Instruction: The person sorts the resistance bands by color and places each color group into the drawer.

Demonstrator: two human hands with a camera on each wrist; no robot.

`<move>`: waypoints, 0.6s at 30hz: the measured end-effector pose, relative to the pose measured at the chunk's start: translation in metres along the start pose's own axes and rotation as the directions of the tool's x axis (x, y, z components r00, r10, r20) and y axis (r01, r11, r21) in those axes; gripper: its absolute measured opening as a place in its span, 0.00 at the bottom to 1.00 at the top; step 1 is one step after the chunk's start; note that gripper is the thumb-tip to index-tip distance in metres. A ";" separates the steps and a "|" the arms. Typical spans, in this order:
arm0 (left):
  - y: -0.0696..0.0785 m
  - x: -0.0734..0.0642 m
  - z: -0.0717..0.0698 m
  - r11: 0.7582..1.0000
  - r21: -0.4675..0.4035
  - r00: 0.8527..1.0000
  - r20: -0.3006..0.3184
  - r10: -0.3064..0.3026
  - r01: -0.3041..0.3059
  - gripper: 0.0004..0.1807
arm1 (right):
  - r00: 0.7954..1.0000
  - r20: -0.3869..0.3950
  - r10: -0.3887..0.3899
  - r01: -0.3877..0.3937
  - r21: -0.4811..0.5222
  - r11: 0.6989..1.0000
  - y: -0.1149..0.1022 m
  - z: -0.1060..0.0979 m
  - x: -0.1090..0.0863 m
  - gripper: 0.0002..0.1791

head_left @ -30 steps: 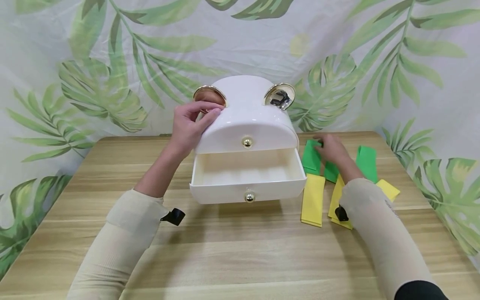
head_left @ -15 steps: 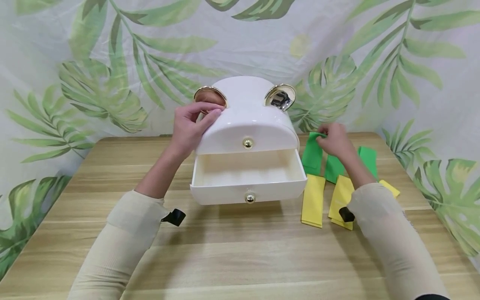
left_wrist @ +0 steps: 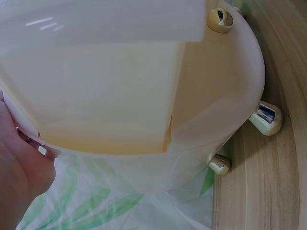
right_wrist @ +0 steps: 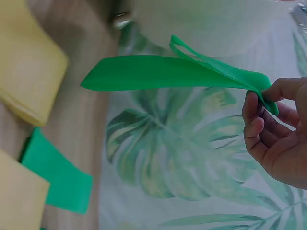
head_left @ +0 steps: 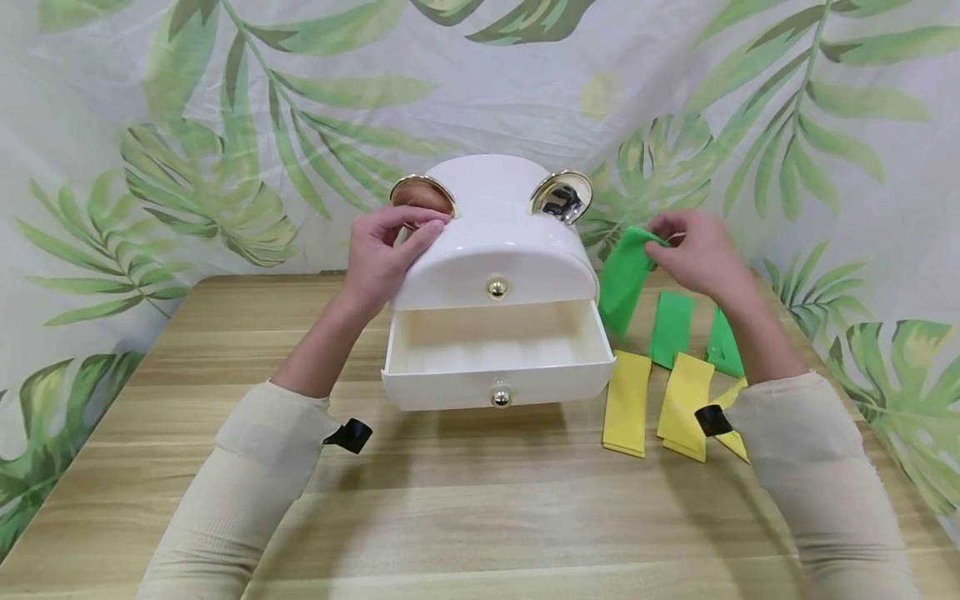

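In the head view, a white two-drawer storage box (head_left: 491, 229) with gold ears stands on the table, its lower drawer (head_left: 498, 385) pulled out and the inside bare. My left hand (head_left: 382, 254) holds the box by its upper left side, thumb and fingers at the base of the left gold ear (head_left: 422, 196); the left wrist view shows this hand (left_wrist: 26, 165) at the box's edge. My right hand (head_left: 701, 250) pinches one end of a folded green cloth strip (head_left: 624, 279), raised right of the box. In the right wrist view the strip (right_wrist: 139, 73) hangs with its folded layers parted.
On the table's right side lie more green strips (head_left: 672, 329) and several yellow strips (head_left: 627, 404), folded flat. My right forearm partly covers some. A leaf-patterned curtain (head_left: 300, 125) hangs behind the wooden table (head_left: 480, 508).
My right hand has lifted the green cloth strip off the table and moved up and to the right. My left hand and the box stay in place.
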State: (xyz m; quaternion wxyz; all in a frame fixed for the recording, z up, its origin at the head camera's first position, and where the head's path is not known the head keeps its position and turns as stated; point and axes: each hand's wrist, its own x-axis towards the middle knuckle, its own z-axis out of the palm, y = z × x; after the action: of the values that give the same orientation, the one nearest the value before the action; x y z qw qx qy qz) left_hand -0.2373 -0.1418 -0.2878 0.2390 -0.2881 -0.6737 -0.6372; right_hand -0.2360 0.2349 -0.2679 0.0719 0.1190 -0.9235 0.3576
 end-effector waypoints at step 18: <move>0.001 0.001 0.000 1.000 0.027 1.000 0.010 -0.015 0.015 0.06 | 0.970 -0.126 -0.208 0.243 0.517 0.820 -0.076 -0.058 -0.034 0.24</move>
State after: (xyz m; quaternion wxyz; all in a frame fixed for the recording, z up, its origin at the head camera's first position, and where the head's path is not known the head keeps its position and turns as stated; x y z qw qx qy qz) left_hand -0.2368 -0.1418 -0.2864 0.2347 -0.2833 -0.6856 -0.6282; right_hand -0.1796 0.2255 -0.1836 0.1076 0.2312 -0.7657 0.5905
